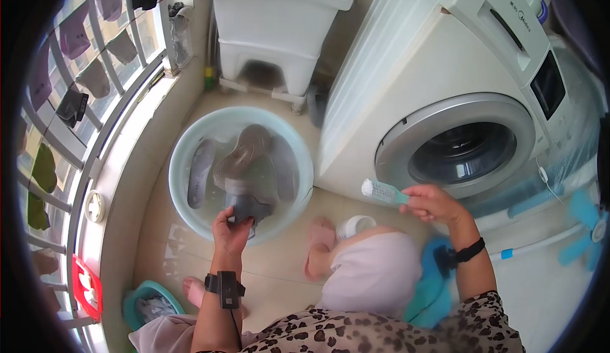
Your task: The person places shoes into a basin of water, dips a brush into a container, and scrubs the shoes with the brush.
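A pale blue basin (178, 191) of cloudy water sits on the floor before me, with several dark shoe-sole shapes in it. One is a brown patterned sole (254, 142); a grey sole (202, 175) lies along the left wall. At the basin's near rim my left hand (230, 229) is closed on a grey shoe-like item (244, 205), whose exact kind is unclear. Out to the right of the basin, my right hand (427, 203) grips the handle of a pale green scrub brush (384, 192). White stuff covers the brush's tip.
A white washing machine (356, 143) stands at right, a white laundry tub (273, 29) behind the basin. Near my feet are a white round container (356, 226) and a teal bowl (136, 308) with cloth inside. Socks (95, 76) hang by the barred window.
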Tool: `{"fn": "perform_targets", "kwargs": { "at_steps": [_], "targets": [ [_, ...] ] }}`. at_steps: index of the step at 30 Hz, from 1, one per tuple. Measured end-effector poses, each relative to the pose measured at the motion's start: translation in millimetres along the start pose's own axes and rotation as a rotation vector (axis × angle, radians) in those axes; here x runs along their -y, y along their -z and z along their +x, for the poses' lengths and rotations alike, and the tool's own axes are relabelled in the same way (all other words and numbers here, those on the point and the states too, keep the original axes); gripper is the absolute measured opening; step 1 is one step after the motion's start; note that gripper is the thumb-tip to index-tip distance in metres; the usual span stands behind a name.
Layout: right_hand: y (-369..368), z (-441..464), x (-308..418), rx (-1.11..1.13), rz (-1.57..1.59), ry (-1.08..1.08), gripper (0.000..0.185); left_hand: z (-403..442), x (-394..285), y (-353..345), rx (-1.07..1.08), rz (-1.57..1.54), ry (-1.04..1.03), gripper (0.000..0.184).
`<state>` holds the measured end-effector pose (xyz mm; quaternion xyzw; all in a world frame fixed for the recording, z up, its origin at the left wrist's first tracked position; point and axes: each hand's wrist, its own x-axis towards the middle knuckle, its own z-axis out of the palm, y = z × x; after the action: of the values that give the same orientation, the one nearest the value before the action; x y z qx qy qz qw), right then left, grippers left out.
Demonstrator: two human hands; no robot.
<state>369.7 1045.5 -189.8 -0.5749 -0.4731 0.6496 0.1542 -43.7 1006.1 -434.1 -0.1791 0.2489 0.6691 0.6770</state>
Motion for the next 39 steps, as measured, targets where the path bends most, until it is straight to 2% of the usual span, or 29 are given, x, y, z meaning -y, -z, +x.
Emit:
{"fn": "perform_targets", "kwargs": {
  "at_steps": [4,6,8,10,13,16,19,22,25,28,32,35,36,39],
  "targets": [
    [-69.8,10.3,43.7,0.109,-0.065,0.069,0.032,15.1,2.1,14.8,0.106,0.049,-0.013,0.022],
    [-111.0,31.8,43.2,0.122,-0.145,0.099,0.032,-2.6,6.4,-2.6,0.113,0.06,-0.041,0.035],
    [-151.8,55.0,32.0,0.086,-0.265,0.129,0.033,-5.6,7.8,-7.9,0.079,0.064,-0.075,0.034],
    [-187.2,90.2,-6.2,-0.031,-0.457,0.453,0.032,-4.0,7.2,-9.0,0.092,0.062,-0.089,0.035],
    [-231.3,111.2,-24.3,-0.173,-0.84,0.823,0.032,-1.5,5.6,-7.6,0.135,0.032,-0.09,0.036],
    [-256.8,117.7,-40.9,-0.168,-0.968,0.79,0.033,1.6,4.0,-4.0,0.168,-0.014,-0.083,0.036],
    [-268.2,129.4,-50.2,-0.179,-0.98,0.796,0.032,8.7,9.1,3.9,0.106,0.011,-0.097,0.037],
    [-265.6,152.3,-52.4,-0.271,-1.183,0.865,0.034,6.7,18.1,0.4,0.119,-0.001,-0.09,0.037],
    [-266.8,139.0,-72.0,-0.179,-1.089,0.906,0.034,11.9,10.9,3.6,0.014,-0.078,-0.097,0.036],
    [-268.6,141.7,-71.1,-0.174,-1.213,0.892,0.035,10.6,14.1,1.7,-0.013,-0.052,-0.103,0.035],
    [-277.8,165.8,-50.4,-0.236,-1.265,0.863,0.039,10.4,30.7,-1.7,0.071,0.062,-0.138,0.038],
    [-270.2,149.7,-77.0,-0.189,-1.176,0.961,0.031,-4.9,15.4,-9.4,0.031,-0.001,-0.069,0.042],
    [-265.9,153.5,-72.3,-0.206,-1.23,0.921,0.034,-5.6,14.6,-4.7,0.13,0.019,-0.009,0.045],
    [-256.9,171.0,-58.3,-0.285,-1.297,0.829,0.039,-1.9,30.7,-1.4,0.161,0.227,-0.088,0.043]
  ]
}}
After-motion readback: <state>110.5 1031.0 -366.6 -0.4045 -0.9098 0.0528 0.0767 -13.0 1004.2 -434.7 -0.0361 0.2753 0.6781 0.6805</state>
